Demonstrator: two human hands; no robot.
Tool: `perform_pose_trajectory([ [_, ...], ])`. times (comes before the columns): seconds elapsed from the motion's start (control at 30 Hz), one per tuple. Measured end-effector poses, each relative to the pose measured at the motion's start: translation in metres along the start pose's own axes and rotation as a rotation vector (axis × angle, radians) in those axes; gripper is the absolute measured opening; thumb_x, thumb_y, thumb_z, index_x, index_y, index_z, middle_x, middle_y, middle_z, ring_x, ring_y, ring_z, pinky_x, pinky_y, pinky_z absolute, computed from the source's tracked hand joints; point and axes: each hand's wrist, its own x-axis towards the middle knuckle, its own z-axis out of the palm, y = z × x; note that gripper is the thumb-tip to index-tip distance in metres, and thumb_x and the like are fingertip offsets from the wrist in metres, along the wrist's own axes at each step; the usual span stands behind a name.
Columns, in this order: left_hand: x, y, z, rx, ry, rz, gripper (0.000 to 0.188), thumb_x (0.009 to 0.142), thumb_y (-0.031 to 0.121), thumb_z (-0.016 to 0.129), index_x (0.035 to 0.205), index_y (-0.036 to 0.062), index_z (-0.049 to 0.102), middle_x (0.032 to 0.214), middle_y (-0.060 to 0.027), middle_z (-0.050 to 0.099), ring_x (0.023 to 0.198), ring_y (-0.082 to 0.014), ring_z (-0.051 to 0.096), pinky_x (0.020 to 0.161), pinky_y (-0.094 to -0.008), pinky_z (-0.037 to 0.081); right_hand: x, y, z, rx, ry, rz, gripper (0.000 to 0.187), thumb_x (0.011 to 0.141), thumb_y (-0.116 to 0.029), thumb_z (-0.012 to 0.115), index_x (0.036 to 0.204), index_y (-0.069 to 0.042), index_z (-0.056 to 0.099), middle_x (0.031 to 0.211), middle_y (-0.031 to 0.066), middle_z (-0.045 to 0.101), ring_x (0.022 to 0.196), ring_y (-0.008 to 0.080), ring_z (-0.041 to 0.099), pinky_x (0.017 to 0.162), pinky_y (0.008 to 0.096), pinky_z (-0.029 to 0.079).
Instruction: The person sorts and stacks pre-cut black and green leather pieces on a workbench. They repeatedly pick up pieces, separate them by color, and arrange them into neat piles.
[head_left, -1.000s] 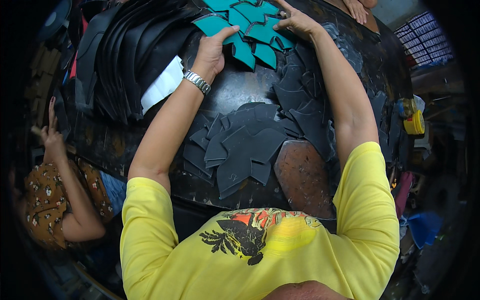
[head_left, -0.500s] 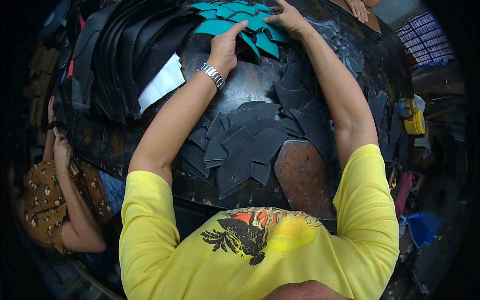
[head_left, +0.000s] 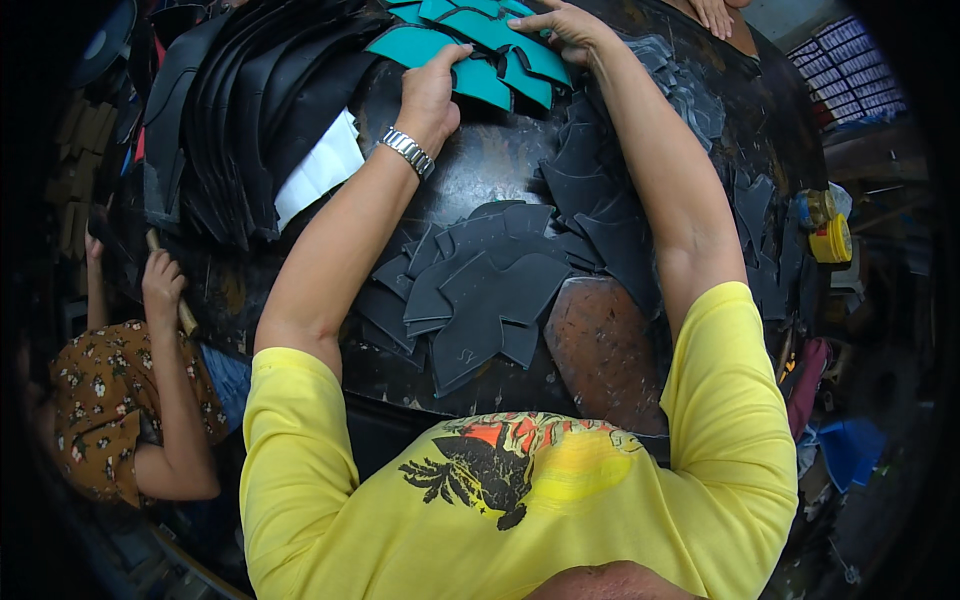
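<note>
Teal cut pieces (head_left: 480,45) lie fanned at the far edge of a dark worktable (head_left: 490,165). Left hand (head_left: 432,92) presses flat on the nearest teal piece, fingers together; a metal watch (head_left: 406,152) sits on that wrist. Right hand (head_left: 565,25) rests on the teal pile's right side, fingers spread w/ tips down. Nearer than the teal pieces, a heap of dark grey cut pieces (head_left: 480,290). Left of them, stacked black sheets (head_left: 240,110) w/ a white sheet (head_left: 318,168). No containers visible.

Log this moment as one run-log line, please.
left hand: on teal cut pieces | right hand: on same pile | dark cut pieces: spread nearer on table
</note>
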Motion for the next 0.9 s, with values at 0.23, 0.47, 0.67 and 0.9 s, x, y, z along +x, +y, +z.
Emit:
perform_pose_trajectory([
  [0.23, 0.006, 0.02, 0.001, -0.058, 0.012, 0.062, 0.015, 0.079, 0.005, 0.073, 0.09, -0.0013, 0.065, 0.09, -0.0085, 0.067, 0.081, -0.0211, 0.066, 0.074, -0.0361, 0.056, -0.019, -0.01, 0.013, 0.495, -0.094, -0.104, 0.085, 0.079, 0.005, 0.073, 0.15, -0.007, 0.029, 0.133, 0.0169, 0.055, 0.106, 0.0267, 0.064, 0.088, 0.0417, 0.056],
  [0.47, 0.006, 0.054, 0.035, -0.175, -0.21, 0.208, 0.018, 0.084, -0.002, 0.064, 0.102, 0.0023, 0.062, 0.095, -0.0056, 0.063, 0.087, -0.0205, 0.065, 0.078, -0.0362, 0.056, -0.075, -0.043, 0.023, 0.937, -0.297, -0.147, 0.035, 0.091, -0.011, 0.066, 0.122, 0.002, 0.059, 0.113, 0.0178, 0.068, 0.101, 0.0282, 0.068, 0.094, 0.0435, 0.055],
  [0.67, -0.031, 0.086, 0.078, 0.013, -0.422, 0.496, 0.026, 0.087, 0.0, 0.062, 0.112, -0.0033, 0.061, 0.104, -0.0057, 0.065, 0.09, -0.0172, 0.064, 0.081, -0.0301, 0.053, -0.162, -0.06, 0.037, 1.04, -0.318, -0.333, 0.038, 0.09, -0.01, 0.067, 0.125, 0.001, 0.057, 0.12, 0.0174, 0.065, 0.107, 0.0301, 0.066, 0.097, 0.0483, 0.054],
  [0.9, -0.085, 0.085, 0.089, 0.351, -0.415, 0.191, 0.021, 0.089, 0.008, 0.061, 0.103, -0.0064, 0.065, 0.099, -0.0037, 0.066, 0.089, -0.015, 0.063, 0.078, -0.031, 0.052, -0.227, -0.036, 0.044, 0.8, 0.039, -0.34, 0.038, 0.087, -0.009, 0.07, 0.123, -0.001, 0.058, 0.112, 0.019, 0.068, 0.101, 0.032, 0.068, 0.091, 0.0452, 0.057],
])
